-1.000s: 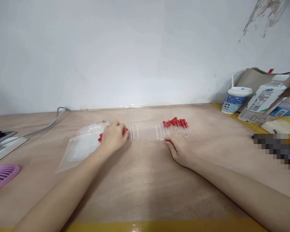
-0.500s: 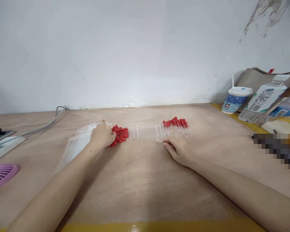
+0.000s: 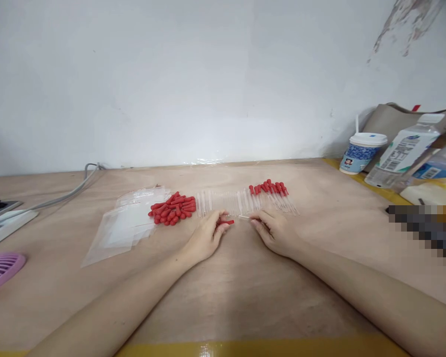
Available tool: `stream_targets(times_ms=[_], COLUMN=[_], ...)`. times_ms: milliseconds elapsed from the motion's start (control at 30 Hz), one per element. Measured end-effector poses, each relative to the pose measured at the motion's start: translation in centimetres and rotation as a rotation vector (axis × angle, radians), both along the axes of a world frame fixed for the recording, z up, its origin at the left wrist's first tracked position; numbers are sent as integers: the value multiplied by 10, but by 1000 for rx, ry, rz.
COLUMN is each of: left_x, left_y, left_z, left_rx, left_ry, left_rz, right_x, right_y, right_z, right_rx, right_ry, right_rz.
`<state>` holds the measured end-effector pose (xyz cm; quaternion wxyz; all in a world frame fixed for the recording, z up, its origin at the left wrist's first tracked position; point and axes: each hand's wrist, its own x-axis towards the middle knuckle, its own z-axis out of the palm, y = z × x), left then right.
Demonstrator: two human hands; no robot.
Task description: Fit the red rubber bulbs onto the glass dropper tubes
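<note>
My left hand [image 3: 208, 232] pinches a red rubber dropper bulb [image 3: 227, 222], its narrow end pointing right. Facing it, my right hand [image 3: 273, 229] is closed on a clear glass dropper tube [image 3: 244, 217] whose tip sticks out to the left. Bulb and tube are a short gap apart. Behind both hands lies a row of clear tubes [image 3: 223, 202]. To its left is a pile of red bulbs [image 3: 173, 208]. At the row's right end, several droppers with red bulbs fitted [image 3: 269, 187] lie side by side.
Clear plastic bags [image 3: 121, 225] lie left of the pile. At far left are a grey cable [image 3: 65, 197] and a purple slotted object [image 3: 3, 270]. A lidded cup [image 3: 362, 153], a plastic bottle [image 3: 403, 151] and a grey bag [image 3: 379, 121] stand at the right.
My left hand has moved right from the pile of bulbs, carrying one red bulb toward the tube. My right hand has stayed in nearly the same place, holding the tube.
</note>
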<state>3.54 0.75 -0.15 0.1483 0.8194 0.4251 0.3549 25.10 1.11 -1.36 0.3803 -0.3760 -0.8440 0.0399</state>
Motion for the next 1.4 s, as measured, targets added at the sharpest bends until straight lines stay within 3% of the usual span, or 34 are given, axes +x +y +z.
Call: stream_targets(times_ms=[100,467,867,1167,1300,1400], left_x=[-2,2,1,0,-1,-1], left_y=[4,3,3,3,2,1], left_z=[-5,3,-1,-4,-3,-3], left_rx=[-50,-41,-130,-239,-202,-133], left_ry=[-33,-14,-151,-160,-64,-15], left_rz=[-33,-53,-103,-152,-167,-130], right_x=[0,-6,-7,1,2,-1], right_y=[0,-2,-6,8,9,5], right_z=[-1,-3,2,5,8,6], right_rx=[-9,-9,-33,-141,-87,46], right_ry=[-17,-10,-10,-22,-150,-210], right_rz=[9,62,107,219,190,104])
